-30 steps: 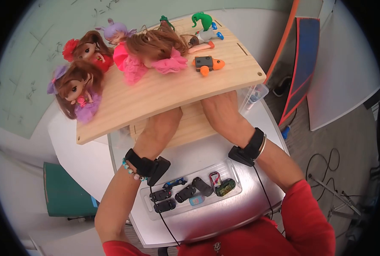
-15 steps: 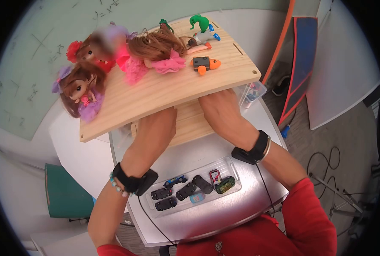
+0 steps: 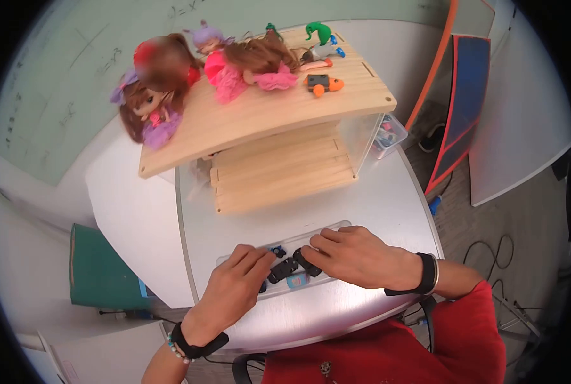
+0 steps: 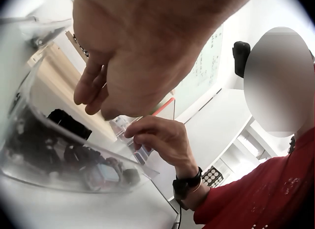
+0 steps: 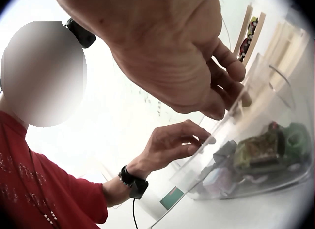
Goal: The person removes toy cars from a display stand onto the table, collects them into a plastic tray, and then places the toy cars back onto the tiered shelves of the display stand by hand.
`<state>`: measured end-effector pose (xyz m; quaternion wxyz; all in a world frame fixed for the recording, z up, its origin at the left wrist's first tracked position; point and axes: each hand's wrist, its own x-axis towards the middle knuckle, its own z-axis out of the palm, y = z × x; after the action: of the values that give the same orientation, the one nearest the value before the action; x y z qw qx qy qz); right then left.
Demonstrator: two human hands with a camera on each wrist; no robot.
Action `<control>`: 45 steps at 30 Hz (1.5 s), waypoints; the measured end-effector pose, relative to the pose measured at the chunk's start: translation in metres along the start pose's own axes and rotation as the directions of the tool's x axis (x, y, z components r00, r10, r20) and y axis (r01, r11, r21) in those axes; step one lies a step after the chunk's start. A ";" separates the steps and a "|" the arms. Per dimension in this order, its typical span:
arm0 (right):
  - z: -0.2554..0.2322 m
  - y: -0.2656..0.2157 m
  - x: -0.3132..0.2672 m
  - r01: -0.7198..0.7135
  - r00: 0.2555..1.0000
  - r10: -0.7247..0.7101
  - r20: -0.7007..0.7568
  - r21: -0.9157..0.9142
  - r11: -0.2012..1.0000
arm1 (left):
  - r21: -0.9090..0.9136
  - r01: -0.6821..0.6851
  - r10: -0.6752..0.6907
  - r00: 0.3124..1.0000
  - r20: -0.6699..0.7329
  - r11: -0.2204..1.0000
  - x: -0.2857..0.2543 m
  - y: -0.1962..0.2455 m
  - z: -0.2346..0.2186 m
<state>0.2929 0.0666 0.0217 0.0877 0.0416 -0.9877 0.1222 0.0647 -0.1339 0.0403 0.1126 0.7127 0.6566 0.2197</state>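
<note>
A clear plastic tray holding several toy cars stands on the silver tabletop, below both hands. My left hand is over the tray's left part, fingers bent downward, with no car visible between them in the left wrist view. Close by its fingertips lie a blue toy car and a black toy car. Over the right part is my right hand, fingers loosely bent, its fingertips overlapping another black car in the head view. A green toy car shows through the tray wall beneath this hand.
Behind the tray stands a wooden two-tier shelf with clear side panels. On its top lie several dolls, an orange-and-black toy and a green figure. A clear bin sits beside its right side.
Both hands have come out from under the shelf's top board and moved back toward the body, over the tray of cars. The shelf's lower board now shows bare.
</note>
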 end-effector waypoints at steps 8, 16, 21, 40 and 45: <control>0.019 -0.006 0.006 -0.039 0.989 0.049 0.138 -0.072 0.997 | 0.199 0.052 -0.068 0.995 0.075 0.979 -0.008 0.004 0.015; 0.034 -0.005 0.031 -0.028 0.985 0.027 0.169 0.006 1.000 | 0.246 0.066 -0.079 0.996 0.043 0.967 -0.005 -0.003 0.029; 0.037 0.000 0.037 -0.018 0.982 0.001 0.189 0.086 0.996 | 0.327 0.017 -0.052 0.994 0.098 0.945 -0.005 -0.003 0.028; 0.002 0.006 0.010 0.039 0.877 0.445 -0.181 0.950 0.310 | -0.050 0.094 -0.096 0.995 -0.040 0.994 -0.006 0.013 -0.008; -0.013 0.014 0.000 0.025 0.872 0.487 -0.049 0.998 0.056 | -0.495 0.158 -0.263 0.953 -0.149 0.854 -0.005 0.015 -0.014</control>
<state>0.2937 0.0830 0.0309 0.2031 -0.0986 -0.6008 0.7668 0.0710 -0.1425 0.0580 0.2379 0.5587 0.6646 0.4354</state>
